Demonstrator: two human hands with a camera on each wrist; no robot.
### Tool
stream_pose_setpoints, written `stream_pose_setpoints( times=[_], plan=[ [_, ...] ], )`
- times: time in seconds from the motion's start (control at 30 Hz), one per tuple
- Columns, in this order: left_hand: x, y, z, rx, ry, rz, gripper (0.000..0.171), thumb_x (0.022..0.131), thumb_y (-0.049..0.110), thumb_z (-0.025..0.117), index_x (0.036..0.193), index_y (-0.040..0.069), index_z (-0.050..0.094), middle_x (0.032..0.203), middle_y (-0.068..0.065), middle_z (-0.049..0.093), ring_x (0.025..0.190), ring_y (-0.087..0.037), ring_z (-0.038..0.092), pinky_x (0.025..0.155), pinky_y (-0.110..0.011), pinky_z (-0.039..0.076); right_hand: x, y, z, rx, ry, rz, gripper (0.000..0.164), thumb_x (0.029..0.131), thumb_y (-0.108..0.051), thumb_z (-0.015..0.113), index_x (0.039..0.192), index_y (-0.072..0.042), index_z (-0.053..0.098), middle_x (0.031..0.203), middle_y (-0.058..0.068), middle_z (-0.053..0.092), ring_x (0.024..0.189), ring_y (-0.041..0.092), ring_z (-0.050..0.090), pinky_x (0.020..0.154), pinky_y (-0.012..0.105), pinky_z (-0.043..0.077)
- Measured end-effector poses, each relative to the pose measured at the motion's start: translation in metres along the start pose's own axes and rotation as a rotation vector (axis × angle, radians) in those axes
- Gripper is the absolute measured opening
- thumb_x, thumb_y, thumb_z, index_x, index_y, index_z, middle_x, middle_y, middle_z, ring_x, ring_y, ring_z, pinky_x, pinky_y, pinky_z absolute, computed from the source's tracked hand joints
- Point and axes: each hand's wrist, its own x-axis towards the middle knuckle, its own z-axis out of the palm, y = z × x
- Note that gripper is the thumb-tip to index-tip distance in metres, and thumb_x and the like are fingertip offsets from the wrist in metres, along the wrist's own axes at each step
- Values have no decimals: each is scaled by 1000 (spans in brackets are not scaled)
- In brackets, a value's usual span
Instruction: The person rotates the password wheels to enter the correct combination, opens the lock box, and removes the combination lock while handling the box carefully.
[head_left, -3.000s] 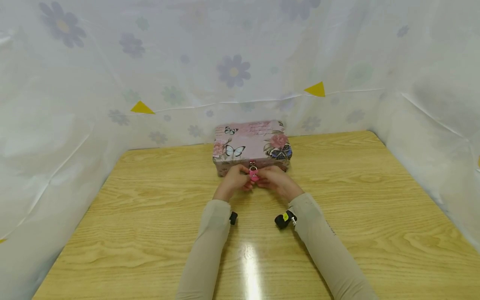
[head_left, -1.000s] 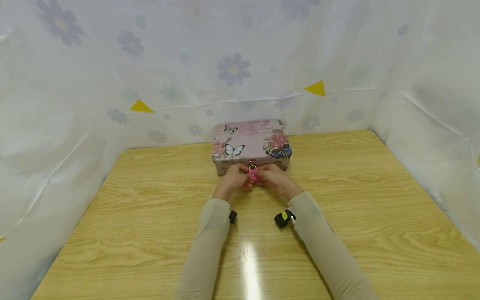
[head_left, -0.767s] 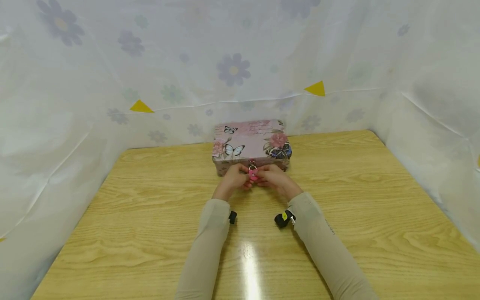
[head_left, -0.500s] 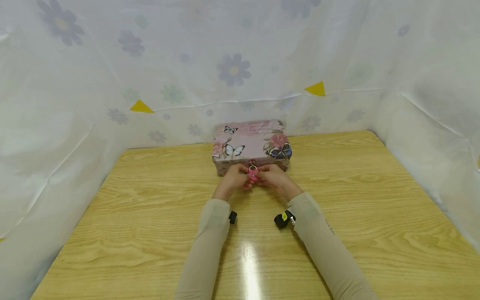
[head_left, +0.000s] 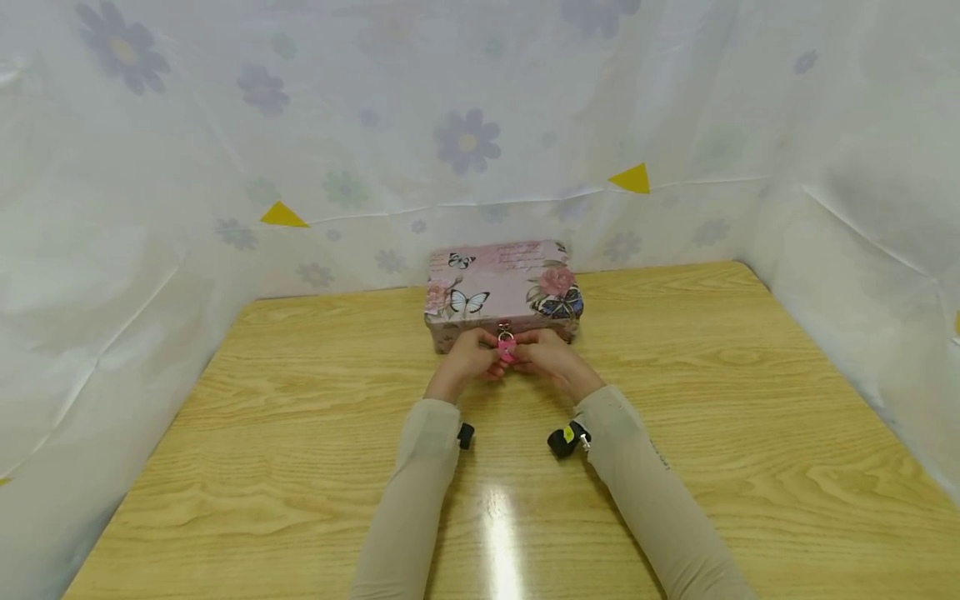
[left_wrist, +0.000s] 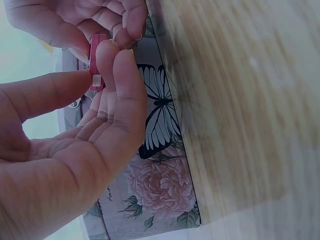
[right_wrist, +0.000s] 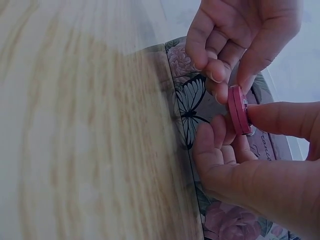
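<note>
A pink tin box (head_left: pixel 502 283) printed with butterflies and roses stands with its lid down. A small pink padlock (head_left: pixel 507 350) with a silver ring-shaped shackle hangs at the metal latch (head_left: pixel 505 326) on its front. From the left, my left hand (head_left: pixel 468 358) pinches the padlock body between thumb and forefinger. My right hand (head_left: pixel 552 358) pinches the other side of it. Seen edge-on in the right wrist view, the padlock (right_wrist: pixel 239 111) lies between both thumbs and the fingertips. The other fingers of each hand curl loosely below it, in front of the box's printed side (left_wrist: pixel 162 175).
The box rests near the back edge of a wood-grain table (head_left: pixel 315 467). Behind it hangs a white flowered curtain (head_left: pixel 375 108) with yellow triangles (head_left: pixel 632 178). Black wrist cameras (head_left: pixel 567 440) sit under the sleeves.
Box and arms stay in place. Between the fingertips the padlock has turned slightly, and its body looks more upright than one second ago.
</note>
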Motion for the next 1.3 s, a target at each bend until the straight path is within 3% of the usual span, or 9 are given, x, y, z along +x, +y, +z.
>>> stream_pose_setpoints(
  times=[0.33, 0.63, 0.97, 1.3],
  plan=[
    [-4, 1, 0, -12, 6, -4, 15, 95, -6, 49, 109, -10, 50, 82, -18, 62, 62, -18, 58, 75, -41, 57, -1, 1, 1, 24, 5, 7, 35, 96, 2, 47, 125, 22, 44, 96, 11, 60, 80, 11, 61, 99, 43, 45],
    [-3, 1, -1, -14, 7, -12, 17, 95, -5, 49, 111, -10, 51, 80, -16, 61, 63, -18, 59, 75, -41, 57, 3, 3, 1, -46, 31, 33, 33, 100, -4, 46, 122, 20, 49, 88, 6, 61, 76, 10, 61, 85, 34, 53],
    [-1, 2, -1, -14, 4, 3, 16, 95, -5, 50, 109, -11, 50, 79, -14, 59, 61, -17, 58, 72, -38, 57, 3, -2, 7, -51, 99, 20, 32, 99, -3, 49, 121, 20, 49, 92, 8, 59, 74, 8, 58, 86, 33, 53],
    [0, 1, -1, -24, 4, 4, 13, 95, -5, 49, 108, -10, 50, 77, -13, 60, 61, -17, 58, 70, -37, 58, 3, -2, 7, -58, 88, 2, 34, 98, 1, 48, 125, 22, 46, 100, 14, 58, 80, 10, 58, 86, 32, 53]
  ],
)
